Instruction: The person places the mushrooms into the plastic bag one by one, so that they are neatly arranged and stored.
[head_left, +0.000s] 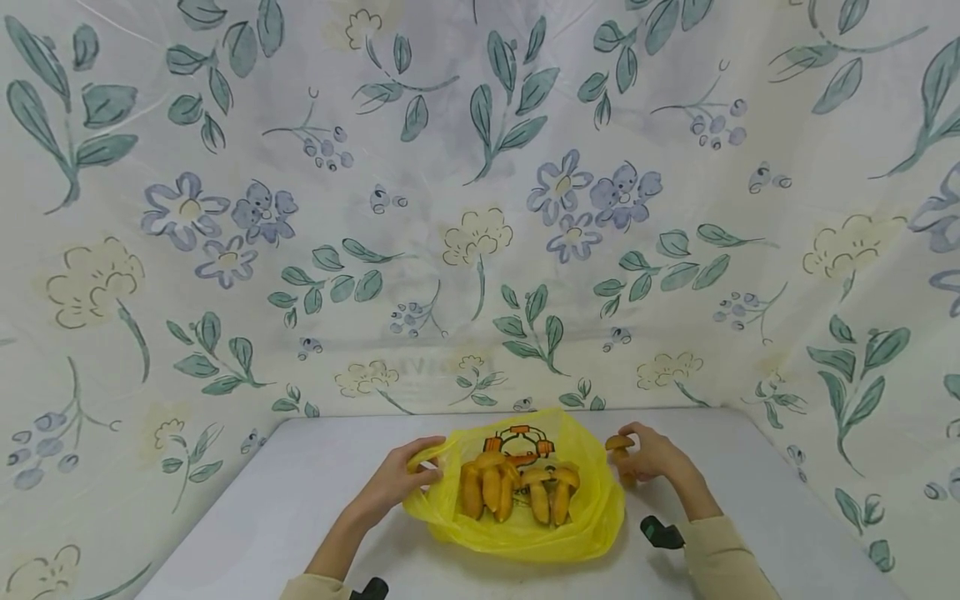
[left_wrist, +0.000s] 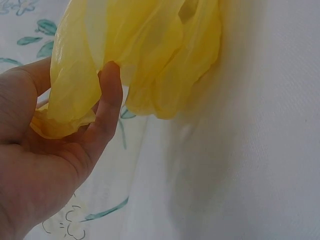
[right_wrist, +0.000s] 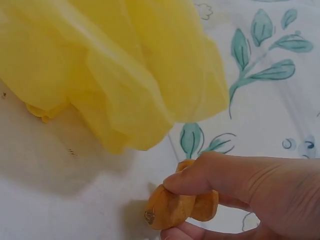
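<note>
A yellow plastic bag lies with its mouth spread open on the table, an orange and black print on its inside. Several orange-brown mushrooms rest in it in two clusters. My left hand grips the bag's left edge, where a fold of thin plastic passes between thumb and fingers. To the right of the bag, my right hand holds a mushroom between thumb and fingers. The right wrist view shows this mushroom low over the white surface, its rounded stem end facing the camera.
The white table extends to both sides of the bag. Behind it hangs a floral-patterned cloth. Dark wrist-camera mounts show near the sleeves, one at the right wrist and one at the left.
</note>
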